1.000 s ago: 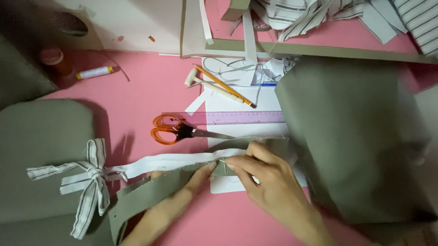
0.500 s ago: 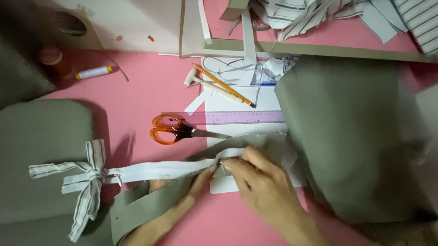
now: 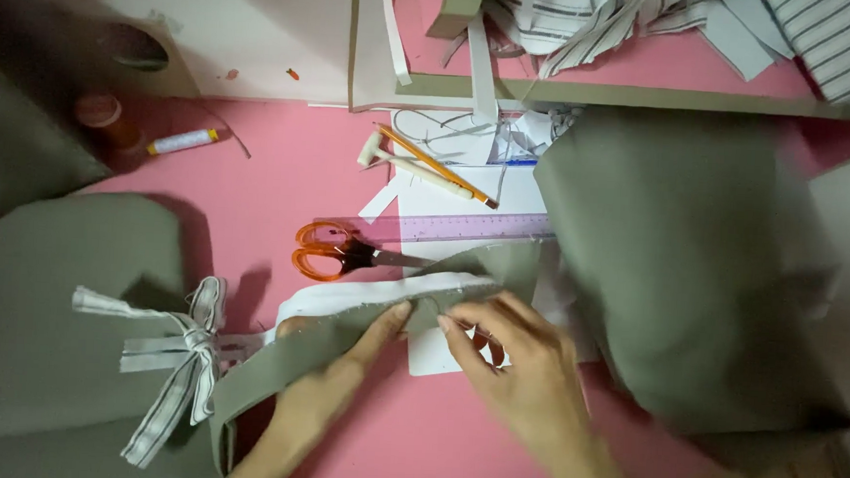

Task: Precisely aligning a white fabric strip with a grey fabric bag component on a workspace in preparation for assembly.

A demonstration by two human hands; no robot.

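An olive-green fabric strip (image 3: pixel 342 346) with a white band (image 3: pixel 364 297) along its upper edge lies across the pink table (image 3: pixel 282 193). My left hand (image 3: pixel 325 389) presses a finger on the strip near its middle. My right hand (image 3: pixel 520 370) pinches the strip just to the right of that finger, fingers bent over the fabric. A striped white bow (image 3: pixel 181 357) hangs at the strip's left end. Orange-handled scissors (image 3: pixel 332 252) lie just above the strip.
A large olive fabric piece (image 3: pixel 695 273) covers the right side and another (image 3: pixel 43 316) the left. A purple ruler (image 3: pixel 474 228), pencil (image 3: pixel 438 167), paper pieces, a glue stick (image 3: pixel 183 141) and a small jar (image 3: pixel 102 115) lie behind. Striped cloth (image 3: pixel 823 46) sits at the back right.
The strip has been lifted and shifted up and right, and the bow has slid right with it. Both hands have moved slightly along the strip's edge.
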